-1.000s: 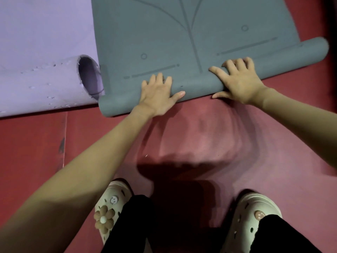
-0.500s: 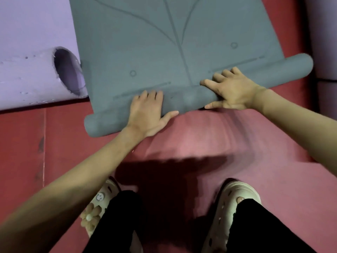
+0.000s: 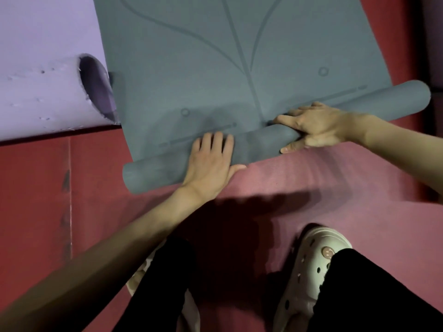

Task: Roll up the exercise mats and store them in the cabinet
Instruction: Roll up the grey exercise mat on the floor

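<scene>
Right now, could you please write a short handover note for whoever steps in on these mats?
Left hand: flat, pressing the rolled part of the grey-green rubber exercise mat.
Right hand: grip curled round the same roll, thumb beneath.
Done: only the near end is rolled; most lies flat.
Pale purple foam mat, far left: loosely rolled, lying on the floor.
Left: finish rolling, store both. No cabinet in view.

I see a dark red padded floor (image 3: 36, 188) carrying a pink mat (image 3: 359, 188), a grey-green half-rolled mat (image 3: 215, 68) at twelve o'clock, and a lilac rolled mat (image 3: 43, 92) at ten.
</scene>
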`<state>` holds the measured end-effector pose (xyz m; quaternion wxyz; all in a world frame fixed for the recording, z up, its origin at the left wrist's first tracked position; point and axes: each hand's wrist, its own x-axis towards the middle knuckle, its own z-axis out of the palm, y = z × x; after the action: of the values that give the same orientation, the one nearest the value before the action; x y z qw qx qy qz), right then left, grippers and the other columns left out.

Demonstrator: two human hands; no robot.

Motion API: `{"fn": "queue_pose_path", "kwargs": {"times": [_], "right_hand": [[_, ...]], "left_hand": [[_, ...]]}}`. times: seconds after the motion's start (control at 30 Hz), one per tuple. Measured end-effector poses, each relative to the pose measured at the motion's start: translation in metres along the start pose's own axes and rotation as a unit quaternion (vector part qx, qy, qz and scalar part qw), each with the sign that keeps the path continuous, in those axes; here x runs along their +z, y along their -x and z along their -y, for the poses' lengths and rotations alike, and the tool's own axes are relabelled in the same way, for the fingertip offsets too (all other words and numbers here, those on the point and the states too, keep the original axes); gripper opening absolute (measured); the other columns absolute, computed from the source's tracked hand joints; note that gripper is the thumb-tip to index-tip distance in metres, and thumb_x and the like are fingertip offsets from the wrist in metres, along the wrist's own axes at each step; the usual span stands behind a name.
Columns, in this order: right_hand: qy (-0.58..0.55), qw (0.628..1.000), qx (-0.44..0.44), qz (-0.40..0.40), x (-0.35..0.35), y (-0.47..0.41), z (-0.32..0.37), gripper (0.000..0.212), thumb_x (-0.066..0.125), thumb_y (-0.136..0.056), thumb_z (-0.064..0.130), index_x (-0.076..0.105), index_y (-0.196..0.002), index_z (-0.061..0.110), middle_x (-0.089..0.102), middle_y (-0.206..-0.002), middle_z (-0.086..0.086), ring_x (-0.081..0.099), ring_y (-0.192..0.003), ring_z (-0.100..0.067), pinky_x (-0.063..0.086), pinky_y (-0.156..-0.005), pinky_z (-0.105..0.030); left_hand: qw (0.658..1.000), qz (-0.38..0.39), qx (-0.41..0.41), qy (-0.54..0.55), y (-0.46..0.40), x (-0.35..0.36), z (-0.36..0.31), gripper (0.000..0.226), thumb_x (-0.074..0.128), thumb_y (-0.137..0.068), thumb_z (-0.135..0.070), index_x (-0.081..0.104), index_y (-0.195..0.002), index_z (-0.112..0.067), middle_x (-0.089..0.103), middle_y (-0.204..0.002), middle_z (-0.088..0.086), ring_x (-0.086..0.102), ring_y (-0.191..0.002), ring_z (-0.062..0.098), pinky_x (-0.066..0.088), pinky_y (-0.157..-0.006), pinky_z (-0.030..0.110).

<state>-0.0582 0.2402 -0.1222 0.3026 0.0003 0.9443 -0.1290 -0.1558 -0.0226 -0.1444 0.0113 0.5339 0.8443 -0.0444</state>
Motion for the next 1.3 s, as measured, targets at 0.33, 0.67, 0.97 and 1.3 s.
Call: {"fn": "queue_pose_path", "kwargs": {"times": [0.33, 0.67, 0.97, 1.3], "right_hand": [[0.04, 0.966, 0.045, -0.251, 0.03, 0.015, 0.01, 0.083, 0.025, -0.084, 0.074, 0.049, -0.136, 0.014, 0.05, -0.117, -0.019, 0.051, -0.104, -0.037, 0.037, -0.094, -0.047], [0.075, 0.968, 0.078, -0.228, 0.014, -0.005, -0.001, 0.089, 0.019, -0.078, 0.082, 0.052, -0.131, 0.019, 0.058, -0.106, -0.01, 0.054, -0.098, -0.033, 0.035, -0.09, -0.044], [0.003, 0.976, 0.075, -0.206, 0.001, -0.013, -0.008, 0.091, 0.019, -0.073, 0.084, 0.049, -0.136, 0.024, 0.052, -0.117, -0.01, 0.054, -0.109, -0.03, 0.034, -0.095, -0.041], [0.11, 0.941, 0.086, -0.307, 0.03, -0.015, 0.007, 0.085, 0.029, -0.087, 0.075, 0.038, -0.144, 0.012, 0.048, -0.13, -0.021, 0.045, -0.118, -0.038, 0.025, -0.106, -0.055]], "left_hand": [[0.988, 0.118, 0.033, 0.099, -0.035, -0.014, 0.027, 0.065, 0.04, -0.09, -0.061, 0.045, -0.126, -0.007, 0.047, -0.122, 0.015, 0.047, -0.111, 0.034, 0.042, -0.09, 0.046], [0.986, 0.081, -0.015, 0.145, -0.045, -0.013, 0.04, 0.069, 0.029, -0.091, -0.065, 0.051, -0.127, -0.01, 0.05, -0.116, 0.016, 0.05, -0.109, 0.034, 0.038, -0.093, 0.044], [0.99, 0.002, -0.003, 0.141, -0.036, -0.012, 0.037, 0.073, 0.066, -0.079, -0.055, 0.053, -0.129, -0.003, 0.053, -0.11, 0.015, 0.054, -0.099, 0.033, 0.048, -0.083, 0.044], [0.954, 0.189, -0.012, 0.234, -0.082, -0.034, 0.064, 0.065, 0.07, -0.079, -0.054, 0.057, -0.125, -0.009, 0.047, -0.112, 0.012, 0.052, -0.108, 0.03, 0.039, -0.094, 0.035]]}}
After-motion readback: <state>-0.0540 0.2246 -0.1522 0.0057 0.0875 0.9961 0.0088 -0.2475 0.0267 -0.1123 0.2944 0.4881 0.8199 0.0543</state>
